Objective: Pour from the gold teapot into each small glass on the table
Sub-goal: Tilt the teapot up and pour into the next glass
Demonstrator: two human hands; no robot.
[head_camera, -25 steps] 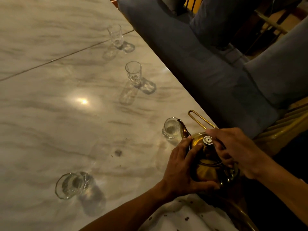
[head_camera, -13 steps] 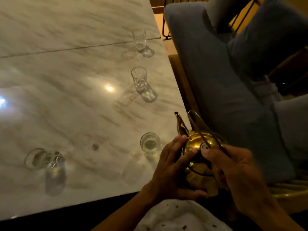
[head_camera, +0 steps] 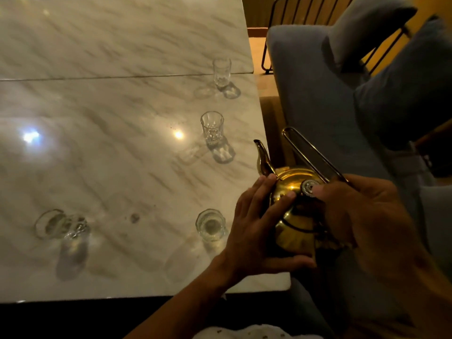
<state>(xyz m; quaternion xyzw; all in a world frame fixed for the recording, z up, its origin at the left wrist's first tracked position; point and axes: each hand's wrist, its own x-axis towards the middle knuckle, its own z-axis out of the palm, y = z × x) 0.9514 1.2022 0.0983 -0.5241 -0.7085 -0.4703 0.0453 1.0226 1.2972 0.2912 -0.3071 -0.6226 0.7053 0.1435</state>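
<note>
The gold teapot sits between my hands at the table's near right corner, its spout pointing away from me and its thin handle raised. My left hand wraps round the pot's left side, thumb under the body. My right hand grips the pot from the right, at the base of the handle beside the lid knob. A small glass stands just left of my left hand. Another glass stands farther back, and a third beyond it near the table seam. One more glass stands at the near left.
The marble table ends close to the pot on the right and near side. Grey cushioned seats stand right of the table, with a wire chair frame behind. Lamp glare spots shine on the tabletop.
The view has swung to the right, so the glasses sit farther left in frame. Both hands stay on the teapot; its spout has drawn away from the nearest glass and points up.
</note>
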